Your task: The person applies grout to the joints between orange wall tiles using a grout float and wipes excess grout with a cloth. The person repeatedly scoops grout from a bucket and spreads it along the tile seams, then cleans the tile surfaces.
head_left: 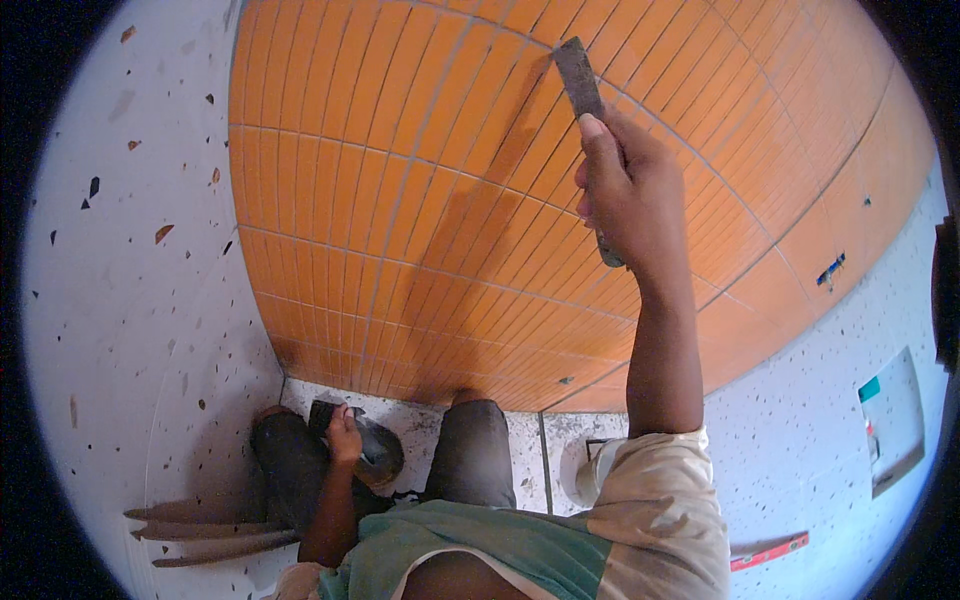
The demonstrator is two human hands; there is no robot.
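The right hand (625, 190) is clamped on a flat scraper (581, 85). Its long blade points to 11 o'clock, touching the orange tile wall (400, 200). The left hand (345, 435), far down at 7 o'clock, grips a dark bowl (380, 450).

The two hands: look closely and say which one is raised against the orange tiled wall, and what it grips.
The right hand: raised against the orange tiles, gripping a flat grey tool. The left hand is down between the knees, on a dark bowl.

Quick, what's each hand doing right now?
Left hand: closed on a dark rounded bowl.
Right hand: closed on a flat grey scraper tool against orange tiles.
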